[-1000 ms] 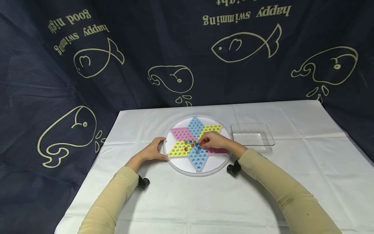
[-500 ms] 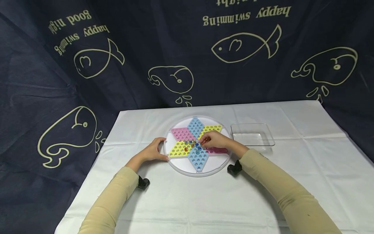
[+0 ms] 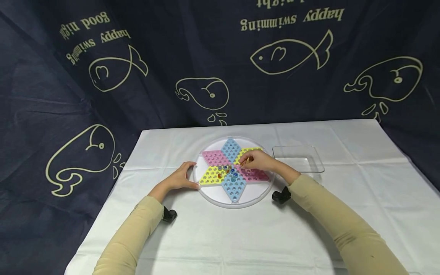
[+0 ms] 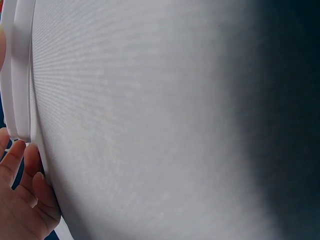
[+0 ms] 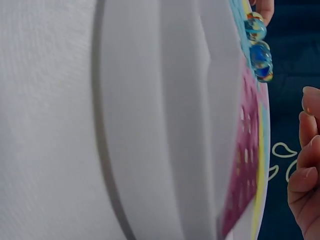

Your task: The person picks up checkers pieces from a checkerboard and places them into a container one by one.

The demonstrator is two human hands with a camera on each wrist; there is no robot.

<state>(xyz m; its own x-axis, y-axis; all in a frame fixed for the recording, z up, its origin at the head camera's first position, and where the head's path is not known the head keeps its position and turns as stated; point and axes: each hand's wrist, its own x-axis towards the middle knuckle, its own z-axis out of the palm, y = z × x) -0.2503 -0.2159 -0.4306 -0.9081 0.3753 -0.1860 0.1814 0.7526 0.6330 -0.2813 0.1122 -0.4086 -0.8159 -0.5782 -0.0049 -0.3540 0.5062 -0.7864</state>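
Note:
A round white Chinese checkers board [image 3: 237, 205] with a blue, pink and yellow star lies on the table. My left hand [image 3: 179, 177] rests against its left rim with thumb and fingers spread apart; in the left wrist view the fingertips touch the rim's edge. My right hand [image 3: 258, 160] is raised over the right side of the star, pinching a small orange marble [image 3: 242, 164] that the fingers mostly hide. Several glass marbles, such as a blue marble [image 3: 232, 171] and an orange marble [image 3: 220, 176], sit in the holes around the star's middle and left point.
Just right of the board stands a clear rectangular tray [image 3: 298, 171]. A white cloth [image 3: 213, 244] covers the table, and a dark blue curtain [image 3: 192, 46] with fish and whale outlines hangs behind its far edge.
My right hand has lifted from the middle of the star and shifted a little right, uncovering more of the pink point. The left hand keeps its place on the rim.

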